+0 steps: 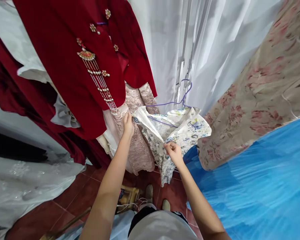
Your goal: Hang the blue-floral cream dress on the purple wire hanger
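A white blouse with a blue and yellow floral print (pixel 190 133) hangs in front of me on a thin purple wire hanger (pixel 188 92). My left hand (pixel 128 125) pinches the blouse at its left shoulder edge, beside the pink brocade cloth. Lower down, my right hand (pixel 173 151) closes its fingers on the front of the blouse, at the bottom of the V neckline. The hanger's wire shows inside the open neck.
A dark red velvet jacket (pixel 97 66) with beaded ornaments hangs at the left over a pink brocade garment (pixel 137 146). White curtains (pixel 162 40) hang behind. To the right are a floral drape (pixel 255 100) and blue fabric (pixel 260 180). A small wooden stool (pixel 128 196) stands on the red tiles.
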Action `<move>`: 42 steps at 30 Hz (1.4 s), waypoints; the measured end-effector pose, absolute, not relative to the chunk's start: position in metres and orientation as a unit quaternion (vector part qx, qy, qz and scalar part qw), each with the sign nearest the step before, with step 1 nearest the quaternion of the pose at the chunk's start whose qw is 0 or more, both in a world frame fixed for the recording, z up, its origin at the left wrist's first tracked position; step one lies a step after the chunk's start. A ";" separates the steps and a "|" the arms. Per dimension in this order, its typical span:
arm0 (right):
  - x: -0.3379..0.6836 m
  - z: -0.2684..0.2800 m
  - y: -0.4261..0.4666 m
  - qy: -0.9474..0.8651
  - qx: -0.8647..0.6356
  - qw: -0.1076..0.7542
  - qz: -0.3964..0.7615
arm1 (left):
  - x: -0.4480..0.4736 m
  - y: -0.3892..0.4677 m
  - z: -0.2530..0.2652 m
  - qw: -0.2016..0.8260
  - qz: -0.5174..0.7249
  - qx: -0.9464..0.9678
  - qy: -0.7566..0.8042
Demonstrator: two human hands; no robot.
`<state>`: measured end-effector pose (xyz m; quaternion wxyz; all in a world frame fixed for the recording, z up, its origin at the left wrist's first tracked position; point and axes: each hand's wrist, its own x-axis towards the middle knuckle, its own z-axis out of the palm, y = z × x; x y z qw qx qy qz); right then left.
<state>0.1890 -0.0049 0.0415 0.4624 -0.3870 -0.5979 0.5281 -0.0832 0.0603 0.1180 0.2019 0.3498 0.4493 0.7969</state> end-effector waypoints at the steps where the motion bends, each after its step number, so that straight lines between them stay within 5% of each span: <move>1: 0.189 0.037 -0.004 -0.595 -0.391 0.463 0.528 | -0.076 0.056 0.110 0.248 0.819 0.296 0.424; 7: 0.205 0.015 0.000 -0.577 -0.437 0.486 0.489 | -0.025 0.011 0.058 0.458 0.801 0.126 0.363; 12: 0.204 0.016 -0.009 -0.571 -0.501 0.545 0.355 | 0.007 -0.027 0.030 0.421 0.768 0.264 0.403; 17: 0.188 0.029 -0.029 -0.682 -0.335 0.386 0.523 | 0.034 -0.035 0.042 0.334 0.560 0.614 0.446; 21: 0.192 0.037 -0.034 -0.631 -0.343 0.384 0.580 | 0.037 -0.023 0.050 0.331 0.469 0.703 0.421; 28: 0.256 0.065 -0.044 -0.495 -0.429 0.442 0.613 | 0.035 -0.024 0.010 0.628 0.255 0.665 0.313; 36: 0.342 0.072 -0.066 -0.378 -0.488 0.563 0.549 | 0.007 -0.018 0.025 0.388 0.186 0.779 0.456; 42: 0.362 0.049 -0.072 -0.345 -0.468 0.588 0.562 | -0.015 -0.019 0.044 0.242 0.399 0.776 0.424</move>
